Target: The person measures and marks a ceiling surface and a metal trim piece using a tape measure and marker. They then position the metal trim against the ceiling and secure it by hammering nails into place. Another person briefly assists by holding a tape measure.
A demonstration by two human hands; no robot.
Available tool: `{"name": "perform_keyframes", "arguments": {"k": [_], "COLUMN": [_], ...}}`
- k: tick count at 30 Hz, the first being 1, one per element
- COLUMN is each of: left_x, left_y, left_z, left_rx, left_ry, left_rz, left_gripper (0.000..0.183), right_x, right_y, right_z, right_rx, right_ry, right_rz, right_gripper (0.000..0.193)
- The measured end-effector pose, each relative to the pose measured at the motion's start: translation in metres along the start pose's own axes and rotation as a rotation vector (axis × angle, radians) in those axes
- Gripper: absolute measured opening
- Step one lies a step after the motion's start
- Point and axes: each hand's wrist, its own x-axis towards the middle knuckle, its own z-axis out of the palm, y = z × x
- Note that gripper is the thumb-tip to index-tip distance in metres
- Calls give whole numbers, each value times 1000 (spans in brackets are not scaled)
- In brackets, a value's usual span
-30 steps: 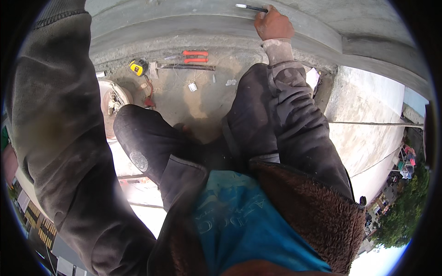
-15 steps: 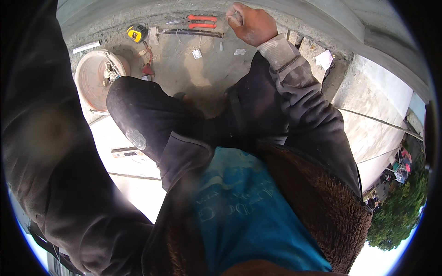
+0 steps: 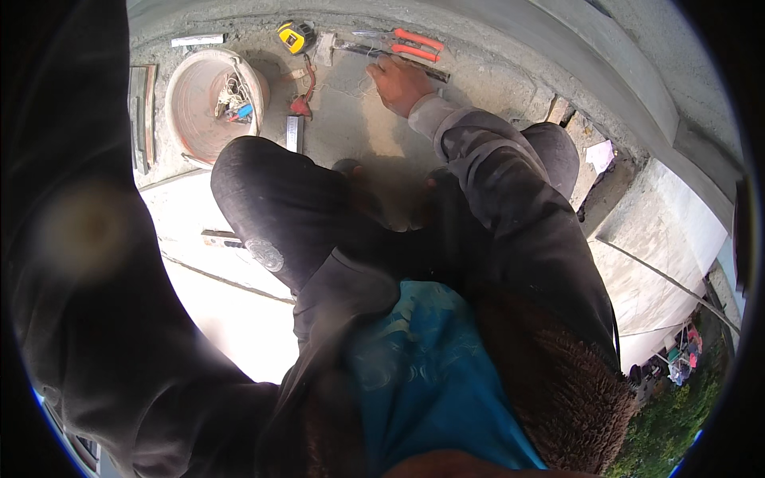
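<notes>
My right hand (image 3: 401, 85) reaches down to the concrete floor, its fingers bent and drawn together. Whatever they may pinch is hidden; thin pale string lies near the fingertips. Just beyond the hand is a hammer with a dark handle (image 3: 434, 74) and a dusty head (image 3: 325, 49). Red-handled pliers (image 3: 418, 45) lie behind the hammer. My left arm (image 3: 72, 263) runs up the left side, and its hand is out of the picture. Left of the hammer sit a yellow and black tape measure (image 3: 296, 37) and a red tool (image 3: 301, 106).
A round, dusty bucket (image 3: 259, 95) with string and a blue item inside stands left of my knee. A small rectangular bar (image 3: 295, 134) lies beside it. A curved concrete ledge (image 3: 510, 48) borders the far side. Pale slabs (image 3: 661, 247) lie right; white paper (image 3: 599, 156) rests near a gap.
My right hand has come down and left, from beside the pliers to the floor by the hammer handle. The view has shifted, showing more of the bucket. A small white packet is no longer visible.
</notes>
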Motion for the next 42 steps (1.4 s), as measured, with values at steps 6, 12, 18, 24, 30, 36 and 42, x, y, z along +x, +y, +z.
{"name": "perform_keyframes", "arguments": {"k": [6, 12, 18, 24, 30, 36, 42], "left_x": [-11, -13, 9, 44, 51, 42, 28], "left_y": [3, 3, 10, 31, 49, 57, 60], "left_z": [-2, 6, 19, 26, 31, 37, 44], "left_rx": [-18, -28, -40, -31, -36, -22, -13], "left_ry": [-11, 9, 28, 65, 70, 91, 93], "left_rz": [-38, -39, 57, 196, 234, 220, 192], "left_gripper": [56, 56, 57, 57, 58, 58, 59], "right_x": [63, 58, 9, -30, -76, -95, -104], "right_y": [2, -4, -23, -61, -43, -31, -3], "right_z": [42, 43, -24, -109, -147, -153, -186], "right_rx": [-298, -23, 368, 868, 823, 1173, 962], "right_ry": [46, -76, 569, 963, 663, 700, 698], "right_rz": [232, 323, 92, 108, 15, 145, 194], "right_gripper": [31, 43, 39, 32, 24, 15, 26]}}
